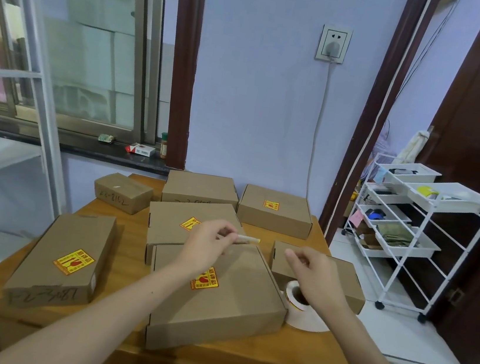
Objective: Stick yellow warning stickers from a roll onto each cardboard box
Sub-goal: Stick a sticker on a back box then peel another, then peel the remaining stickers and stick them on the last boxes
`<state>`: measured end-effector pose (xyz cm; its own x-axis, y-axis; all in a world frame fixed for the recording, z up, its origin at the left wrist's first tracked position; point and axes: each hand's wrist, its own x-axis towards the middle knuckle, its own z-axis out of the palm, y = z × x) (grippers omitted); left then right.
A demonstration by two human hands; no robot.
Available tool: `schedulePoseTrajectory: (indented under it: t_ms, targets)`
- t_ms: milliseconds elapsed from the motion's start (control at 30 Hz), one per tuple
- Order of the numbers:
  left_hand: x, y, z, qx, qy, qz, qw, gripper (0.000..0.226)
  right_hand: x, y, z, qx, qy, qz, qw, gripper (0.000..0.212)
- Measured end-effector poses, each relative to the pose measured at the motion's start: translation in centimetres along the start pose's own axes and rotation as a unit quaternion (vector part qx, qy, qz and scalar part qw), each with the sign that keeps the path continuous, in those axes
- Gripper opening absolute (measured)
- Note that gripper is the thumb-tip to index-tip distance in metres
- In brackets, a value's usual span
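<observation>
Boxes cover most of the wooden bench (116,260), and the sticker roll (301,307) near its right edge serves as the landmark. Four boxes already carry a yellow warning label: the large box (215,302) touching the roll on its left, the long box (65,256) well to the roll's left, the middle box (171,221) beyond the roll and to its left, and the far box (274,211) well beyond the roll, by the wall. Three show no label on any visible face: the small box (123,193) far off to the roll's left rear, the rear box (197,188) beyond the middle one, and the right-hand box (339,276) just behind the roll. So, judging by what lies here, a little more than half the job is done and three boxes are left.

As for the grip, the left hand (207,251) hovers beyond the roll and to its left, fingertips pinched on a peeled sticker (247,240) seen nearly edge-on, its yellow tip poking out rightward. The right hand (315,275) hangs directly above the roll, its fingers curled loosely inward; whether they pinch a scrap of backing or hold nothing cannot be told.
</observation>
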<state>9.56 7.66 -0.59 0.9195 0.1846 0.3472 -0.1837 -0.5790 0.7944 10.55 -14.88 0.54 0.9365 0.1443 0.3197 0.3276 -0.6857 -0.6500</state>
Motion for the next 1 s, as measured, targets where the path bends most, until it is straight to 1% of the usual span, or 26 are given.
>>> schedulePoseTrajectory:
  t_ms: [167,400,500,600,733,833,933,1000]
  targets:
    - [1.0,-0.3,-0.6,0.026,-0.009,0.02,0.999,0.015,1.1,-2.0,1.3,0.035,-0.011,-0.013,0.999,0.029]
    - [4.0,-1.8,-2.9,0.049,-0.001,0.013,0.999,0.023,2.2,-3.0,3.8,0.053,-0.028,-0.029,0.998,0.027]
    - [6.3,-3.3,-3.8,0.059,0.012,-0.015,0.998,0.031,2.9,-3.3,4.9,0.054,-0.047,-0.039,0.997,0.024]
    - [9.2,-5.3,-4.4,0.06,0.026,-0.039,0.997,0.034,3.8,-3.4,5.8,0.05,-0.057,-0.053,0.996,0.02]
    - [13.8,-8.4,-4.9,0.055,0.039,-0.116,0.991,0.04,5.7,-3.1,6.5,0.027,-0.069,-0.073,0.995,0.019]
    - [17.0,-10.7,-4.7,0.064,0.035,-0.156,0.985,0.042,7.1,-2.5,6.7,0.023,-0.075,-0.081,0.994,0.016]
    - [19.4,-12.3,-4.3,0.08,0.026,-0.173,0.981,0.043,8.3,-1.9,6.9,0.018,-0.077,-0.092,0.993,0.013]
    - [20.4,-13.2,-4.0,0.117,0.016,-0.18,0.977,0.042,9.0,-1.7,7.0,0.018,-0.08,-0.096,0.992,0.014]
